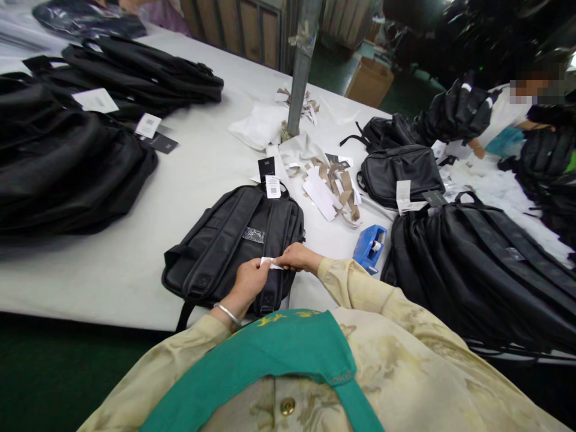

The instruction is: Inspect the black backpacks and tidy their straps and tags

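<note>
A black backpack lies on the white table with its shoulder straps facing up. Over its right strap, my left hand and my right hand pinch a small white slip of paper between them. Both hands are closed, and the slip is stretched from one to the other. Near the backpack's top handle rest a white tag and a black tag. A clear, shiny patch shows between the straps.
Black bags are piled at the left, and more backpacks stand in a row at the right. A blue tape dispenser sits beside paper scraps. A metal post rises behind. Another person works at far right.
</note>
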Available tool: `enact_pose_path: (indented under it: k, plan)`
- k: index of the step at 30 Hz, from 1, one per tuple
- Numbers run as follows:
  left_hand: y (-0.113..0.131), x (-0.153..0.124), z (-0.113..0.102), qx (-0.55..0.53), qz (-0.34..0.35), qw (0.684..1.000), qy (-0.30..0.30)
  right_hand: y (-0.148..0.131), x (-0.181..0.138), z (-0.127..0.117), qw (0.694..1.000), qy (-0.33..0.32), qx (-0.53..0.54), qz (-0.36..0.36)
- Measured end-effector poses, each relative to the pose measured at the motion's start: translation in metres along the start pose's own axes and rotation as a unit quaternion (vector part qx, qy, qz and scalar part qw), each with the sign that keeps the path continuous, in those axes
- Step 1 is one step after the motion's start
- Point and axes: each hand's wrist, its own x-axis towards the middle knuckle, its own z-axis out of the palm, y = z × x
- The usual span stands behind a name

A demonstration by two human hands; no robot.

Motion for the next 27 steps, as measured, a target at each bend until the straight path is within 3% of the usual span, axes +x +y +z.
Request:
enact_pose_path:
  k: [5,9,13,15,19,20,23,27]
  plan:
    - [0.000,0.001,-0.003,-0.058,-0.039,0.998,-0.007,0.021,-0.002,0.004,0.996,-0.014,0.084,0.022]
    - [0.002,0.004,-0.008,-0.166,-0.116,0.978,-0.045,0.038,-0.013,0.009,0.954,-0.085,0.286,-0.007]
    - [0.006,0.005,-0.012,-0.215,-0.162,0.962,-0.053,0.044,-0.018,0.015,0.934,-0.068,0.350,-0.011]
    - [0.008,0.005,-0.013,-0.228,-0.166,0.958,-0.053,0.044,-0.017,0.017,0.938,-0.014,0.346,-0.004]
    - [0.009,0.005,-0.015,-0.249,-0.184,0.949,-0.060,0.043,-0.017,0.021,0.938,0.236,0.245,-0.062]
    - [0.009,0.005,-0.015,-0.248,-0.185,0.949,-0.060,0.042,-0.019,0.022,0.935,0.271,0.208,-0.092]
    - [0.009,0.005,-0.014,-0.235,-0.174,0.955,-0.051,0.037,-0.026,0.027,0.954,0.247,0.106,-0.136]
    - [0.009,0.006,-0.011,-0.235,-0.165,0.957,-0.050,0.021,-0.026,0.036,0.973,0.196,0.081,-0.089]
